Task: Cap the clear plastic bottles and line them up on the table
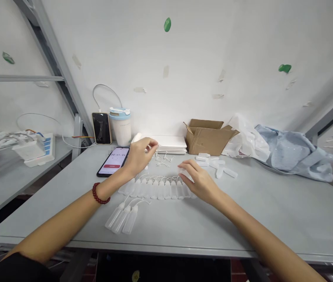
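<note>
My left hand (141, 155) is raised over the table beside a phone, thumb and index finger pinched together; anything between them is too small to make out. My right hand (198, 181) hovers at the right end of a row of small translucent dropper bottles (154, 190), its fingers curved and thumb apart. White curved nozzles top these bottles, which lie side by side. Nearer the front left lie three more nozzled bottles (122, 219). Loose white nozzles (162, 159) are scattered between my hands. Several bottles without visible nozzles (217, 166) lie right of my right hand.
A phone showing a timer (113, 161) lies left. Behind it stand another phone (102, 128) on a cable and a lidded cup (121, 127). Along the wall are a white stack (170, 144), a cardboard box (206, 141), a plastic bag (244, 139) and blue cloth (295, 150).
</note>
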The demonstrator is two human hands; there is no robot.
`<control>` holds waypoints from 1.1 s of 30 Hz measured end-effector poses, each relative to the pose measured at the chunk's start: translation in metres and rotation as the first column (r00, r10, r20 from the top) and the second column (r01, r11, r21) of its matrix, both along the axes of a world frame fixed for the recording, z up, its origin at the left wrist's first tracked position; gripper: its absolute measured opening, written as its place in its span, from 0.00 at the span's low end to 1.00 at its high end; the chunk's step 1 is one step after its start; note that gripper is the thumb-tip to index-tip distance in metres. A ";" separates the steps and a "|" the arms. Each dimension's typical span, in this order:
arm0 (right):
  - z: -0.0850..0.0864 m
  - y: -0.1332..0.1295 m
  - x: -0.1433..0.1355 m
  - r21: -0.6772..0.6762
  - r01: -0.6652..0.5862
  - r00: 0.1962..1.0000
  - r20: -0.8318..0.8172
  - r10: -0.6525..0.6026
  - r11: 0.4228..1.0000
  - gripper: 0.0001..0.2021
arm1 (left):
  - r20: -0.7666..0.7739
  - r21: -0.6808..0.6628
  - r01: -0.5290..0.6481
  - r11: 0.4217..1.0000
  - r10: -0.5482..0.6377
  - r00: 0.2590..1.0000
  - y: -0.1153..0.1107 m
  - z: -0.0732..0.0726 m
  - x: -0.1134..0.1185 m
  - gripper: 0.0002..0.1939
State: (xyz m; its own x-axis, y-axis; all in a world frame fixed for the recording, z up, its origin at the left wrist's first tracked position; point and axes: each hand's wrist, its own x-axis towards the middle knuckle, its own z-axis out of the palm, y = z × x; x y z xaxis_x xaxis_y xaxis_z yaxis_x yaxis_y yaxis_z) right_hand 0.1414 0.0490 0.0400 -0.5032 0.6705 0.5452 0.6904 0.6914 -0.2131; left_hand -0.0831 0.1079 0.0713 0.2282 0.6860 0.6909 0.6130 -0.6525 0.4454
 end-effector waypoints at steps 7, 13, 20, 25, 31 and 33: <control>-0.003 -0.001 -0.002 -0.001 0.003 1.000 -0.006 -0.003 1.000 0.10 | -0.327 0.156 0.147 0.977 -0.089 0.941 0.000 -0.019 -0.005 0.06; -0.006 0.002 -0.002 0.014 -0.005 0.999 -0.045 0.005 1.000 0.10 | -0.170 0.418 0.103 0.903 -0.033 0.985 -0.008 -0.010 -0.004 0.06; -0.003 -0.006 -0.012 -0.037 -0.124 0.966 -0.234 0.111 0.992 0.10 | 0.279 -0.297 0.267 0.917 -0.185 0.942 -0.046 0.005 0.013 0.06; -0.002 -0.014 -0.018 -0.054 -0.145 0.947 -0.296 0.123 0.988 0.10 | 0.465 -0.535 0.434 0.725 -0.176 0.868 -0.052 0.000 0.016 0.07; -0.003 -0.015 -0.019 -0.057 -0.151 0.945 -0.302 0.127 0.987 0.10 | 0.533 -0.585 0.524 0.619 -0.194 0.824 -0.048 -0.007 0.013 0.10; -0.004 -0.015 -0.019 -0.068 -0.156 0.944 -0.305 0.129 0.985 0.10 | 0.537 -0.605 0.540 0.585 -0.201 0.819 -0.049 -0.007 0.013 0.10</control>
State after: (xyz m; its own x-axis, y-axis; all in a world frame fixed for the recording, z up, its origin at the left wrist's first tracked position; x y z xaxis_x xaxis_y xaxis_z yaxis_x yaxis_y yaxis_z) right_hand 0.1228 0.0336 0.0365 -0.4209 0.6568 0.6256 0.4813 0.7463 -0.4598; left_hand -0.0699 0.0584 0.0638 0.4240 0.8984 0.1141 0.0635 -0.1552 0.9858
